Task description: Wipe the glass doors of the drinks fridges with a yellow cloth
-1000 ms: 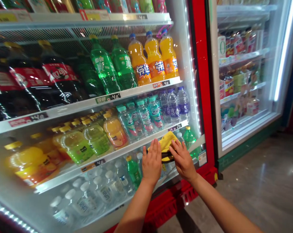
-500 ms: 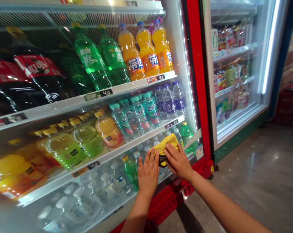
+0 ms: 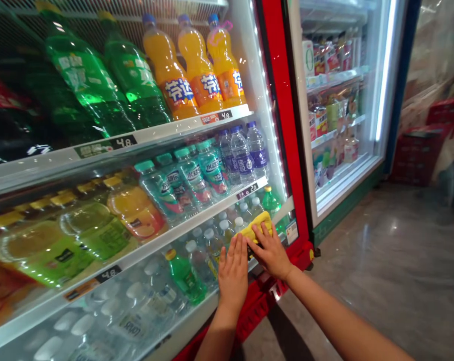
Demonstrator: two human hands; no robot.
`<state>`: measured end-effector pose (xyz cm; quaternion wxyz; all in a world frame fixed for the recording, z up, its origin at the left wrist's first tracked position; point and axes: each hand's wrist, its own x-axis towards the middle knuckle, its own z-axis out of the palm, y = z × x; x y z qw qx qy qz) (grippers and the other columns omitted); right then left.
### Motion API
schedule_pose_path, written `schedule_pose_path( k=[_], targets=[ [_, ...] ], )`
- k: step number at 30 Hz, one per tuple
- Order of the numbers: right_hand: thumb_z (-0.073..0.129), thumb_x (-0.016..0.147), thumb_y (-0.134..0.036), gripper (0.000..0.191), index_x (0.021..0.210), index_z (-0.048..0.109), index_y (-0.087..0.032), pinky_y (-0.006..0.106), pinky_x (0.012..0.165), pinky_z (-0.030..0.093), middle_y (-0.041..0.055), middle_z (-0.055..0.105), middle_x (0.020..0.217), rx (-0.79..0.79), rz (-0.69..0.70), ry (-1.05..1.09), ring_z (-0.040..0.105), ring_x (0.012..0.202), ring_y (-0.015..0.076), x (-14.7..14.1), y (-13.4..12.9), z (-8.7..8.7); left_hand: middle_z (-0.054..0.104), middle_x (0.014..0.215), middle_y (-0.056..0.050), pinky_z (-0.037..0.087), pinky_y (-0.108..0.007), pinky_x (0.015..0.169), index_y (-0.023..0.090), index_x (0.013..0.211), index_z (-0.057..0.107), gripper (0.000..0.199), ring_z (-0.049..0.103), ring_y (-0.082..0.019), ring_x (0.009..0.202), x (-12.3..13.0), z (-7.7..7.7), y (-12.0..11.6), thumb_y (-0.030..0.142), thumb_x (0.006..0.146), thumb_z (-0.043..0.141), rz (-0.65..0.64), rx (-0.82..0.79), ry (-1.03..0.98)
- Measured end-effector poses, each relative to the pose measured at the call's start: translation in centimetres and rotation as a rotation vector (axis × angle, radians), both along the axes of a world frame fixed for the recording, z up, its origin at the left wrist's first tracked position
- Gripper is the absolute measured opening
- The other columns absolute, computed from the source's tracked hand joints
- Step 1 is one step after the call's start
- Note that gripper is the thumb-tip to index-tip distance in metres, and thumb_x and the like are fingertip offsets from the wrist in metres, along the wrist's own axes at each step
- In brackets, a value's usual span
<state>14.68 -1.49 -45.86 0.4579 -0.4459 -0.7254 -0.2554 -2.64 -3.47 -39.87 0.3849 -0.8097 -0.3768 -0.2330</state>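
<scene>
My right hand (image 3: pixel 270 251) presses a folded yellow cloth (image 3: pixel 260 221) against the glass door of a drinks fridge, low down near its right edge. Its fingers bend over the cloth, and part of a dark patch shows underneath. Beside it lies my left hand (image 3: pixel 233 273), palm to the door, fingers stretched out and the tips at the cloth's lower left edge. Behind the glass near my hands stand a green bottle (image 3: pixel 187 281) with a yellow cap and several clear bottles with white caps. Both palms face away from view.
The fridge's red frame (image 3: pixel 283 125) runs up on the right, with a white label (image 3: pixel 292 231) near its foot. Shelves hold orange soda bottles (image 3: pixel 192 70) and teal-capped bottles (image 3: pixel 192 175). A second lit fridge (image 3: pixel 339 100) stands beyond, above a shiny grey floor (image 3: pixel 369 265).
The view has shifted, so the shelves appear farther left. Across the glass, the cloth and both hands have moved right, closer to the white label. My left hand lies nearer my right.
</scene>
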Motion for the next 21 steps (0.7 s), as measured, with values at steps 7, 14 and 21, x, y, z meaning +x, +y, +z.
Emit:
schedule_pose_path(
  k=[7,14,21],
  targets=[
    [0.045,0.092,-0.002,0.085,0.165,0.016,-0.034,0.065,0.122,0.031,0.0068,0.025,0.17,-0.013,-0.128,0.238,0.014,0.16,0.0268,3.5,1.6,-0.8,0.033,0.165,-0.003,-0.006,-0.04,0.131,0.018,0.162,0.025,0.067,0.011,-0.016,0.159,2.9,1.8,1.0,0.023,0.1,0.048,-0.037,-0.072,0.051],
    [0.058,0.089,-0.019,0.095,0.166,0.004,-0.03,0.076,0.117,0.027,0.0082,-0.012,0.173,-0.121,-0.022,0.282,-0.003,0.158,0.0429,0.0,0.4,-1.1,0.031,0.167,-0.004,-0.004,-0.041,0.131,0.017,0.161,0.028,0.068,0.003,-0.017,0.16,2.8,0.2,-0.5,0.023,0.098,0.05,-0.028,-0.114,0.02],
    [0.047,0.089,-0.007,0.096,0.165,-0.005,-0.033,0.069,0.12,0.03,0.0055,-0.009,0.174,-0.197,-0.236,0.574,0.0,0.159,0.0371,1.7,2.1,-1.9,0.031,0.166,-0.004,-0.006,-0.043,0.131,0.018,0.161,0.03,0.067,0.002,-0.017,0.16,1.8,0.6,0.0,0.021,0.097,0.05,-0.05,-0.157,0.073]
  ],
)
